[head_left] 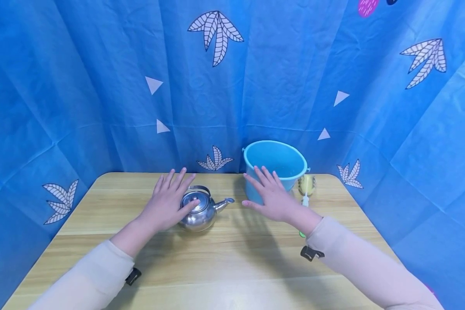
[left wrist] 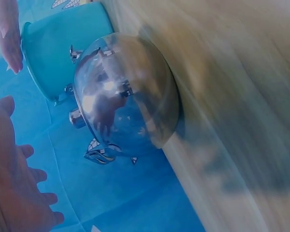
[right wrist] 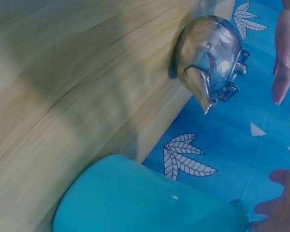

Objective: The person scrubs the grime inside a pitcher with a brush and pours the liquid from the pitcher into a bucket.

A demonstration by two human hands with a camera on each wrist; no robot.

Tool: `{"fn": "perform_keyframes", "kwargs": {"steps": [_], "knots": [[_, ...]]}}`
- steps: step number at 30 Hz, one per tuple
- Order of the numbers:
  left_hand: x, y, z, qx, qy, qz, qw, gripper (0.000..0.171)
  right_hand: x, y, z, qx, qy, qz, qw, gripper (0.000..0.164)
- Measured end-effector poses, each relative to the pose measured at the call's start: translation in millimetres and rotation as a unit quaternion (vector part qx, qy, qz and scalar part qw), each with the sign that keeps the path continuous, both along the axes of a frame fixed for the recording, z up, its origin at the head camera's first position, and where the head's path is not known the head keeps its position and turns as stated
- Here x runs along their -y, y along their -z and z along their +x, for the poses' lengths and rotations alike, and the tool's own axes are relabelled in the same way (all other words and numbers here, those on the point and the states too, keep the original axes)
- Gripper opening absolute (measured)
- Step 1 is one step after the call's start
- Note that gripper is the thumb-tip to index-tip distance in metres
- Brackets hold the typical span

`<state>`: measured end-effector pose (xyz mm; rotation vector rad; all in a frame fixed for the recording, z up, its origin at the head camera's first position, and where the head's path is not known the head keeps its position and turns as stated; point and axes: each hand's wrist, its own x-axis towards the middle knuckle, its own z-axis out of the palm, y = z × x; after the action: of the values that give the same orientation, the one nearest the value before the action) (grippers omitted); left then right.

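A shiny metal teapot with a lid and spout stands on the wooden table, its spout toward the right. My left hand hovers before it with fingers spread, apart from the pot in the left wrist view, where the teapot looms large. To the right, a turquoise bucket stands upright near the back edge. In front of its rim my right hand is held up, fingers straight and spread, holding nothing. The right wrist view shows the bucket's side and the teapot beyond.
Right of the bucket lies a brush with a yellowish head and white handle, partly hidden by my right arm; a green end shows below. A blue curtain with leaf prints hangs behind and beside the wooden table.
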<state>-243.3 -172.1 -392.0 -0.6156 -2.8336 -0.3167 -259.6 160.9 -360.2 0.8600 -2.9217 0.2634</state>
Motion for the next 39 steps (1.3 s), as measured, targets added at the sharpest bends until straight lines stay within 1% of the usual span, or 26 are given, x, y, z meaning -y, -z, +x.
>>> {"fn": "perform_keyframes", "kwargs": {"steps": [7,14,18,24,31,39], "knots": [[-0.1,1.8,1.3,0.004,-0.004,0.012,0.9999,0.077,3.6,3.0,3.2,-0.023,-0.027,-0.008,0.999,0.079],[1.9,5.1,4.8,-0.008,-0.001,0.027,0.9996,0.075,9.1,5.0,7.9,-0.012,-0.039,-0.001,0.999,0.08],[3.3,6.9,5.5,-0.015,0.001,0.033,0.9993,0.075,10.3,7.1,8.3,-0.01,-0.039,0.0,0.999,0.08],[5.6,10.9,4.7,-0.006,-0.002,0.036,0.9993,0.075,12.3,11.0,7.7,0.0,-0.038,0.0,0.999,0.08],[6.4,14.4,4.3,-0.01,-0.001,0.052,0.9986,0.073,14.3,14.9,8.3,0.008,-0.039,-0.015,0.999,0.079],[7.9,19.8,2.6,-0.004,-0.006,0.068,0.9977,0.071,16.6,20.8,5.8,0.01,-0.036,-0.014,0.999,0.078]]}}
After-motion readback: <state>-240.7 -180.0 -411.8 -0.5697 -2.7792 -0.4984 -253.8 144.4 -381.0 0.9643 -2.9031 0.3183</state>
